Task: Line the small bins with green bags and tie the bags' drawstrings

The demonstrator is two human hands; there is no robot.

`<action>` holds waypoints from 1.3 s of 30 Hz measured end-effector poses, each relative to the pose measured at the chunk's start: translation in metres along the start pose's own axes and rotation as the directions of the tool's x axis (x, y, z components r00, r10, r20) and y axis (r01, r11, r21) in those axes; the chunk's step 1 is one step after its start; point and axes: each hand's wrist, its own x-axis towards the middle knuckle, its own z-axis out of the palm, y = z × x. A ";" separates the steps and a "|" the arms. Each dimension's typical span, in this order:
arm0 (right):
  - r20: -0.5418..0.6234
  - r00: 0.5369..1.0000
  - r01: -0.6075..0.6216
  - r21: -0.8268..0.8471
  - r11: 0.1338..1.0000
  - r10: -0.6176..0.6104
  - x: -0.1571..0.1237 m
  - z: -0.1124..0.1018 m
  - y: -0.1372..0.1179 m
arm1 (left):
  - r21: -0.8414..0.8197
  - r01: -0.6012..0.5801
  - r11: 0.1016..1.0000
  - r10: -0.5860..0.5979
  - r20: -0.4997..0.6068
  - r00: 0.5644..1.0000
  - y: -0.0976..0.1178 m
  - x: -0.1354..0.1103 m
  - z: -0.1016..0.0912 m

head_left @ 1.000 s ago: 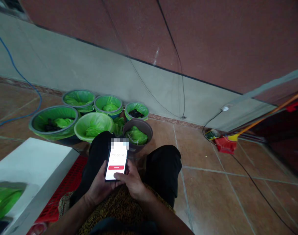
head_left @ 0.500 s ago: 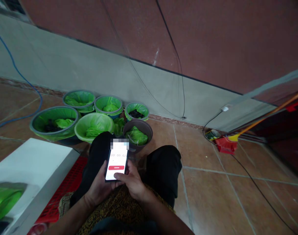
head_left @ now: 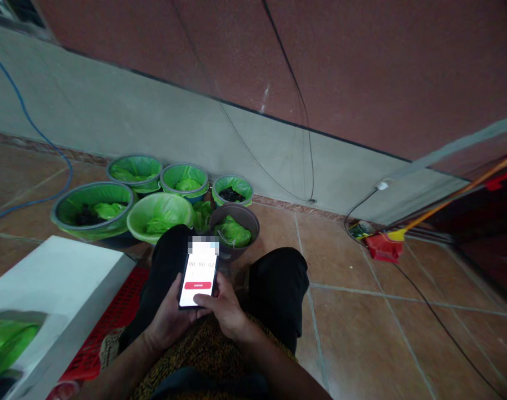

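Note:
A smartphone is held upright above my lap, its bright screen showing a timer that reads 00:00:02 and a red button. My left hand is wrapped around its lower left side. On the lower right, my right hand grips the edge, with the thumb lying over the bottom of the screen. Just beyond the phone stands a brown bucket holding a green plastic bag.
Several bins with green liners, among them a pale green basin, stand along the wall. A white table and red basket are at left. A red dustpan lies at right beside a black cable. A blue hose hangs far left.

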 end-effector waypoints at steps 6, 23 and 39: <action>-0.009 1.000 0.022 0.012 1.000 -0.022 0.000 0.001 0.000 | -0.020 0.019 1.000 -0.020 -0.051 0.998 0.002 -0.001 0.005; -0.016 1.000 -0.010 0.052 0.999 0.011 0.000 0.000 0.001 | -0.065 0.016 0.998 -0.017 -0.015 1.000 0.000 0.000 0.000; -0.002 0.998 0.068 0.008 0.998 -0.068 0.002 -0.006 0.002 | -0.150 -0.304 0.941 0.289 -0.116 0.950 0.040 -0.031 -0.007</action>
